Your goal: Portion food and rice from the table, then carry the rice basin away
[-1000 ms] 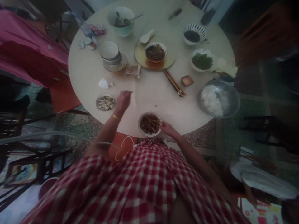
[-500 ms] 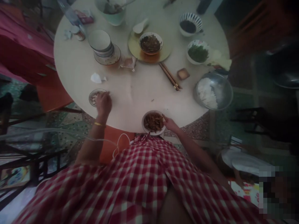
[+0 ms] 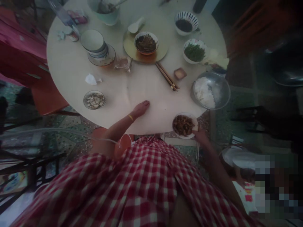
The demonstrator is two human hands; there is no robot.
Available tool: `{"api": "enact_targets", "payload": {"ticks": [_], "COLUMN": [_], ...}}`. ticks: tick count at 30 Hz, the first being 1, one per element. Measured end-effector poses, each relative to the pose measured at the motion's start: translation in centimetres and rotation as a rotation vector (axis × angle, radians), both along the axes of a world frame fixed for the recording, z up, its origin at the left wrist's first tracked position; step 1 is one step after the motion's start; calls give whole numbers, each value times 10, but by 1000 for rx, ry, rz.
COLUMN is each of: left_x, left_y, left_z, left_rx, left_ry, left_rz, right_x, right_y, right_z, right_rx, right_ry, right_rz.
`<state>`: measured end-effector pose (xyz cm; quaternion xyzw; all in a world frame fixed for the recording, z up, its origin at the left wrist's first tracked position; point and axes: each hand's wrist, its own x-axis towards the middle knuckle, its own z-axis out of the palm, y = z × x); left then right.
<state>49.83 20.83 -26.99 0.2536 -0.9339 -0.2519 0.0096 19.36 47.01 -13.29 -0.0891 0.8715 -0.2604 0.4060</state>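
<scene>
My right hand (image 3: 200, 135) grips the rim of a bowl of brown, cooked-looking strips (image 3: 183, 125) at the table's front edge, right of my body. Thin sticks (image 3: 198, 151), perhaps chopsticks, show beside that hand. My left hand (image 3: 141, 108), with a yellow band on the wrist, reaches across to the middle of the white round table (image 3: 113, 115). Its fingers are pressed together on the tabletop, and whatever is under the fingertips is hidden. A small bowl of pale chopped pieces (image 3: 94, 100) stands at the left, apart from both hands.
Chopsticks (image 3: 167, 76) lie beyond my hands, near a small brown square dish (image 3: 180, 73). A metal bowl of white food (image 3: 193, 94) stands right. Farther back are stacked bowls (image 3: 92, 41), a bowl of dark food (image 3: 146, 43) and a bowl of greens (image 3: 194, 52). A cable (image 3: 71, 129) crosses my left arm.
My left hand has left the small bowl at the left and moved right onto the tabletop, over where a small crumb lay. My right hand has carried the food bowl to the right.
</scene>
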Motion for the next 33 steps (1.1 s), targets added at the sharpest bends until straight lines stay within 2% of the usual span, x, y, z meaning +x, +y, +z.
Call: {"api": "enact_targets", "payload": {"ticks": [4,6,7,9,13,15,17,20,23,25,27,30,33], "left_x": [76,96,98,83,20,-2,-3,30,73,84,75,43,30], "left_y": [38,57,63,68,54,46,44,55,76,95,116,144,150], "left_z": [11,19,22,24,18,13,9,12,24,33,38,36,29], "left_rx": [21,16,12,2,-14,3,43,95,82,48,38,73,75], "left_ry": [-49,-70,-72,-53,16,22,26,13,-47,-84,-98,-88,-98], "left_rz": [33,41,39,24,32,35,-31,-134,-52,34,44,-26,33], "right_x": [-6,-6,-6,-7,-12,-16,-19,-22,-21,-18,-14,-7,-4], "right_y": [-15,-29,-36,-50,-71,-76,-78,-76,-68,-61,-53,-46,-50], "right_z": [-11,-16,-19,-23,-28,-31,-32,-29,-21,-14,-2,24,61], "right_rx": [50,59,55,38,21,18,24,42,50,14,-20,3,-36], "right_ry": [13,12,12,18,22,6,-11,-26,-7,1,16,112,245], "right_rz": [-46,-62,-71,-77,-33,-11,11,57,60,67,79,69,65]}}
